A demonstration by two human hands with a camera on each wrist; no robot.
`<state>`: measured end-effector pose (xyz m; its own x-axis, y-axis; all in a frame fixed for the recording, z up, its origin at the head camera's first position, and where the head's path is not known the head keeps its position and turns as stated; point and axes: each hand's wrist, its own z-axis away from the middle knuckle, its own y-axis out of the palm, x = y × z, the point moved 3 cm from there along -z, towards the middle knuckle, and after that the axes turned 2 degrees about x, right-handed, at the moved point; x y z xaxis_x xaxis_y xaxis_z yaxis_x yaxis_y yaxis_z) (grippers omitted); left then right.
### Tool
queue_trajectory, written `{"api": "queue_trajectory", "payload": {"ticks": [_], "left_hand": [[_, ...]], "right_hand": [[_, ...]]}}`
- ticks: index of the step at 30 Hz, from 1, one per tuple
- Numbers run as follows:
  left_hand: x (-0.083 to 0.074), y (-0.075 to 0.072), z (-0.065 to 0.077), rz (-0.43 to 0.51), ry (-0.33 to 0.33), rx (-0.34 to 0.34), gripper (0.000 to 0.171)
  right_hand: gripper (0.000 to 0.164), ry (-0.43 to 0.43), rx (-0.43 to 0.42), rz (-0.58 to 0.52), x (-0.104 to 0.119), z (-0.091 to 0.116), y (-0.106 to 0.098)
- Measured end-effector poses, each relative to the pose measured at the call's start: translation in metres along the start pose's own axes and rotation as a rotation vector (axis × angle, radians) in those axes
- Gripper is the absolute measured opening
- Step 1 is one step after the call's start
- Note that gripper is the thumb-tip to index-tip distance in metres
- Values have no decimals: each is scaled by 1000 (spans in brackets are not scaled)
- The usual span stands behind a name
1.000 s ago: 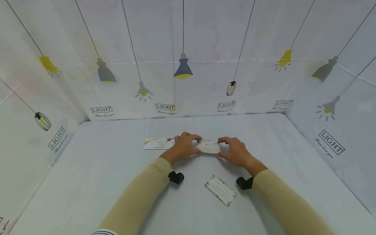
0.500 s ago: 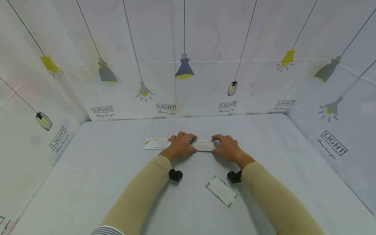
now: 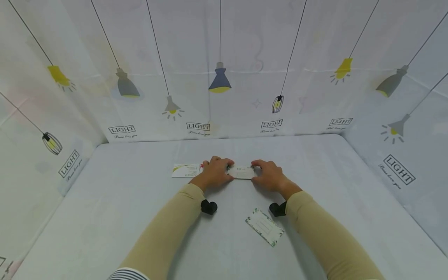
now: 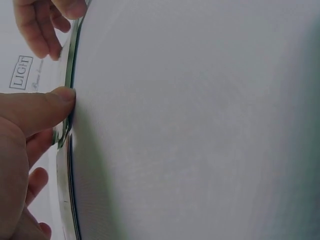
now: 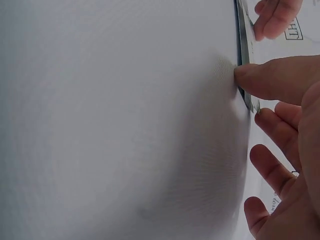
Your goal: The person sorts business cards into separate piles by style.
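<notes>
In the head view my left hand (image 3: 216,172) and right hand (image 3: 271,177) grip a white card (image 3: 241,172) with dark leafy corners, one hand at each short end. The card lies low, at table level or nearly so. Both thumbs are on its near edge, as the left thumb (image 4: 57,102) and the right thumb (image 5: 255,77) show; fingers curl round the far side. Left of it, partly behind my left hand, lies a white card with a yellow curve (image 3: 185,170). From the left wrist, another card edge (image 4: 67,195) continues beside the held one; whether they overlap I cannot tell.
A leaf-bordered card (image 3: 265,227) lies slanted on the white table (image 3: 122,217), nearer to me and between my forearms. Cloth walls with printed lamps (image 3: 219,79) stand along the back and sides.
The held card has moved left and flattened toward the table, and my right hand moved left with it. My left hand shifted slightly left. During the last half second the hands barely moved.
</notes>
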<state>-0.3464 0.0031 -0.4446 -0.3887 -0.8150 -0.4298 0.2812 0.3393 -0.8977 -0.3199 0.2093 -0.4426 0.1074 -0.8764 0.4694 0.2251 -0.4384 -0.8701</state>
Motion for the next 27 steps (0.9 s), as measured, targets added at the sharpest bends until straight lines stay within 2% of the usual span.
{"api": "queue_trajectory", "payload": {"ticks": [9,15,20,27], "left_hand": [[1,-1,1,6,-11,11,56],[-7,-5,3,38,62,-5,60],[-22,-9,11,89,127,39,61],[-34,11,35,114,209,172,60]], "right_hand": [[60,-29,-8,-7,-1,-2,1],[66,-16,-16,-11,-1,7,-2],[63,-50,-54,-49,-1,31,-11],[61,-133,-79,-120,0,82,-8]]}}
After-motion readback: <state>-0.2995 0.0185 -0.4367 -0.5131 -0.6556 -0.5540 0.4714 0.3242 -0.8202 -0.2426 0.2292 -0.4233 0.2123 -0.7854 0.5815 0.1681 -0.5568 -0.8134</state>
